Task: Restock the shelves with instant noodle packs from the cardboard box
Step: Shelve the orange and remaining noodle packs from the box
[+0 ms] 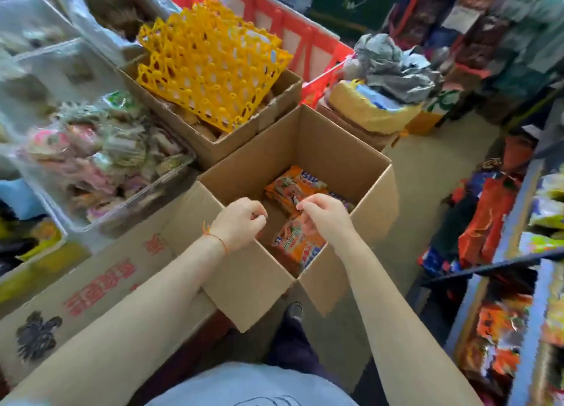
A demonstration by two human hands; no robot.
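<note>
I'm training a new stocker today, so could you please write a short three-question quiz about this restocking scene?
1. True or false: the open cardboard box is full to the brim with noodle packs.
2. What lies on the cardboard box behind it? A) yellow egg tray B) kettle C) broom
3. Fill in: the orange string is on the ____ wrist.

Key: 1. False: only a few orange packs lie at the bottom, under the left hand and right hand. 2. A. 3. left.
</note>
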